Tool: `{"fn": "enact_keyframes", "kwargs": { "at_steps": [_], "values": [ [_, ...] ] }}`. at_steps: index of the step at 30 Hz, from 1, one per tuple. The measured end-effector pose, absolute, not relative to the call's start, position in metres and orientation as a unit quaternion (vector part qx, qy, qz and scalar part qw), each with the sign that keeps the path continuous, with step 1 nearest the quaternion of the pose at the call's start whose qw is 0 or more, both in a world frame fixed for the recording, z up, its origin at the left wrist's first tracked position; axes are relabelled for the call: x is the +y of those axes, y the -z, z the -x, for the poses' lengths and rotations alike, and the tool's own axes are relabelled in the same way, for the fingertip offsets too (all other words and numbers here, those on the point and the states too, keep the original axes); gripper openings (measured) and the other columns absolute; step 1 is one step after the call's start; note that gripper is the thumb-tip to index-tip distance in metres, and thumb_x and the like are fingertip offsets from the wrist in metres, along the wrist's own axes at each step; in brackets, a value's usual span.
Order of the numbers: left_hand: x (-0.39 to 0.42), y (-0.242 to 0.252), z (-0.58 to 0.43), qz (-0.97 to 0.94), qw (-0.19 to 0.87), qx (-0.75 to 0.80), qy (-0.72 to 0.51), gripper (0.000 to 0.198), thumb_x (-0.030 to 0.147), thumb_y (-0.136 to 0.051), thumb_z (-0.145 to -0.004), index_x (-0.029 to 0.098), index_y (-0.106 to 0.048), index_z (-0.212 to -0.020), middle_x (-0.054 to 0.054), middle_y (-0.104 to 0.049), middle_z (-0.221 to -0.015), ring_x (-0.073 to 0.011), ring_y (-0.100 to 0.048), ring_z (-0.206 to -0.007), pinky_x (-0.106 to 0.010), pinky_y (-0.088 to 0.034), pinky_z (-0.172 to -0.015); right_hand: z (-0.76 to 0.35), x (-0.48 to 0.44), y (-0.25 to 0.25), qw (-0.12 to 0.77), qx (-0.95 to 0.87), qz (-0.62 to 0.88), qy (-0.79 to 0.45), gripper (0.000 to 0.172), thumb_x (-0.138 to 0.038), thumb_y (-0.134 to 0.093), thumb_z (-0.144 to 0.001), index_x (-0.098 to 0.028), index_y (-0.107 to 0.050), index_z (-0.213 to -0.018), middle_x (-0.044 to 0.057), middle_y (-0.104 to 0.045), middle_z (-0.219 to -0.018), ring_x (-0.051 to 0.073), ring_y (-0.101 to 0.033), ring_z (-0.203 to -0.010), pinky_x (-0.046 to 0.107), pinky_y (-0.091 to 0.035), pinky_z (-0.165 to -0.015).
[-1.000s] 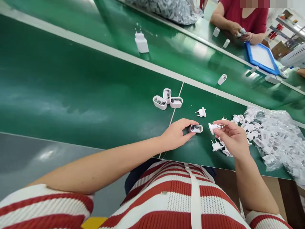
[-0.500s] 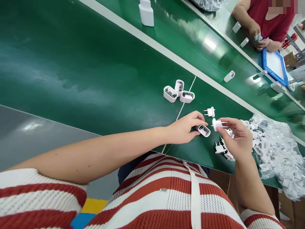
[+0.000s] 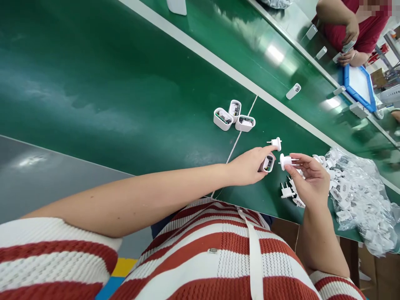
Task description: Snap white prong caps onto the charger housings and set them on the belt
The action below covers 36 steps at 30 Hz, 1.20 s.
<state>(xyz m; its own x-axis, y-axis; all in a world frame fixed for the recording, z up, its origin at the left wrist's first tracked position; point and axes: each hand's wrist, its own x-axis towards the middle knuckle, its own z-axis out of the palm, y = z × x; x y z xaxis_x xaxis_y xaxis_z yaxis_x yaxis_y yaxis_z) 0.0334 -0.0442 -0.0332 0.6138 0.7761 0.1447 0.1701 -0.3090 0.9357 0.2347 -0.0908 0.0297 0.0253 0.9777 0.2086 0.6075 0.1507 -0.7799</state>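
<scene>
My left hand (image 3: pixel 251 166) is closed on a white charger housing (image 3: pixel 268 163), whose open end shows a circuit board inside. Its index finger reaches out to a loose white plug cap (image 3: pixel 276 144) with two pins. Between thumb and fingers of my right hand (image 3: pixel 309 177) is another two-pin plug cap (image 3: pixel 286 161), its pins toward the palm and its flat side facing the housing, a small gap apart. Several more plug caps (image 3: pixel 287 191) lie on the table below my right hand, partly hidden by it.
Three open charger housings (image 3: pixel 223 119) stand together on the green table (image 3: pixel 150 125). At right lies a clear bag (image 3: pixel 365 200) full of plug caps. Beyond the white strip, a housing (image 3: pixel 293 91) lies on the green surface. Across from me a person (image 3: pixel 350 33) works beside a blue-framed tray (image 3: pixel 359 87).
My left hand has shifted slightly right and turned the housing more upright, its index finger now extended to the loose plug cap. The housing beyond the strip has moved left.
</scene>
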Motion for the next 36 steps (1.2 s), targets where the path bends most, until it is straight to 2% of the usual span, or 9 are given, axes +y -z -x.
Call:
{"fn": "enact_keyframes", "kwargs": {
  "at_steps": [2, 3, 5, 7, 10, 12, 17, 23, 36],
  "values": [
    [-0.041, 0.034, -0.022, -0.756, 0.541, 0.242, -0.277, 0.095, 0.003, -0.059, -0.08, 0.03, -0.019, -0.163, -0.009, -0.054, -0.155, -0.0237, -0.063, -0.128, -0.035, -0.053, -0.1, -0.237, -0.094, -0.033, 0.352, -0.683, 0.596, -0.235, 0.02, -0.031, -0.078, -0.089, -0.028, -0.077, -0.109, 0.004, -0.078, -0.104, 0.021, -0.073, -0.09, 0.04, -0.062, -0.084],
    [-0.04, 0.034, -0.017, -0.757, 0.545, 0.231, -0.276, 0.1, 0.005, -0.06, -0.078, 0.031, -0.015, -0.164, -0.01, -0.047, -0.161, -0.0247, -0.058, -0.135, -0.036, -0.052, -0.103, -0.237, -0.095, -0.035, 0.336, -0.703, 0.584, -0.227, 0.017, -0.029, -0.077, -0.091, -0.029, -0.077, -0.108, 0.003, -0.078, -0.104, 0.021, -0.072, -0.091, 0.039, -0.062, -0.083],
    [-0.04, 0.034, -0.014, -0.754, 0.525, 0.259, -0.3, 0.097, 0.012, -0.072, -0.073, 0.026, -0.027, -0.158, -0.015, -0.042, -0.161, -0.0297, -0.047, -0.145, -0.042, -0.048, -0.112, -0.237, -0.096, -0.039, 0.307, -0.745, 0.557, -0.203, 0.014, -0.026, -0.072, -0.094, -0.031, -0.078, -0.106, 0.002, -0.078, -0.104, 0.02, -0.071, -0.09, 0.037, -0.06, -0.081],
    [-0.042, 0.034, -0.015, -0.747, 0.506, 0.3, -0.31, 0.081, 0.019, -0.083, -0.069, 0.021, -0.046, -0.141, -0.016, -0.051, -0.146, -0.0329, -0.051, -0.139, -0.046, -0.05, -0.11, -0.234, -0.095, -0.041, 0.286, -0.771, 0.541, -0.175, 0.015, -0.024, -0.07, -0.096, -0.032, -0.078, -0.106, 0.001, -0.077, -0.103, 0.019, -0.07, -0.088, 0.037, -0.059, -0.079],
    [-0.043, 0.033, -0.019, -0.749, 0.492, 0.327, -0.302, 0.038, 0.018, -0.077, -0.077, 0.019, -0.057, -0.109, -0.009, -0.064, -0.118, -0.0278, -0.062, -0.116, -0.041, -0.054, -0.097, -0.226, -0.092, -0.041, 0.284, -0.785, 0.532, -0.141, 0.019, -0.023, -0.07, -0.096, -0.031, -0.076, -0.112, 0.001, -0.078, -0.102, 0.019, -0.072, -0.085, 0.036, -0.06, -0.079],
    [-0.042, 0.033, -0.02, -0.748, 0.482, 0.333, -0.31, 0.022, 0.015, -0.071, -0.082, 0.019, -0.058, -0.099, -0.006, -0.066, -0.106, -0.0246, -0.064, -0.104, -0.038, -0.053, -0.091, -0.22, -0.09, -0.039, 0.294, -0.799, 0.511, -0.12, 0.022, -0.02, -0.071, -0.095, -0.029, -0.075, -0.114, 0.001, -0.078, -0.101, 0.018, -0.072, -0.083, 0.034, -0.061, -0.078],
    [-0.04, 0.035, -0.013, -0.742, 0.487, 0.313, -0.337, 0.025, 0.018, -0.08, -0.076, 0.017, -0.066, -0.096, -0.007, -0.066, -0.106, -0.0234, -0.064, -0.098, -0.036, -0.052, -0.085, -0.211, -0.084, -0.033, 0.276, -0.836, 0.468, -0.08, 0.019, -0.014, -0.07, -0.094, -0.026, -0.073, -0.108, 0.002, -0.079, -0.096, 0.018, -0.073, -0.083, 0.031, -0.06, -0.075],
    [-0.04, 0.039, -0.008, -0.743, 0.477, 0.3, -0.361, 0.01, 0.016, -0.075, -0.084, 0.016, -0.076, -0.094, -0.006, -0.068, -0.102, -0.0206, -0.065, -0.096, -0.033, -0.05, -0.085, -0.213, -0.08, -0.031, 0.267, -0.859, 0.434, -0.048, 0.022, -0.011, -0.07, -0.094, -0.026, -0.073, -0.11, 0.003, -0.079, -0.1, 0.018, -0.074, -0.085, 0.033, -0.06, -0.074],
    [-0.039, 0.037, -0.009, -0.756, 0.462, 0.303, -0.351, 0.01, 0.014, -0.075, -0.084, 0.014, -0.077, -0.094, -0.006, -0.066, -0.096, -0.0192, -0.062, -0.09, -0.031, -0.048, -0.08, -0.211, -0.083, -0.032, 0.278, -0.855, 0.437, -0.013, 0.021, -0.012, -0.073, -0.092, -0.026, -0.072, -0.107, 0.002, -0.08, -0.093, 0.017, -0.074, -0.077, 0.031, -0.059, -0.068]
  ]
}}
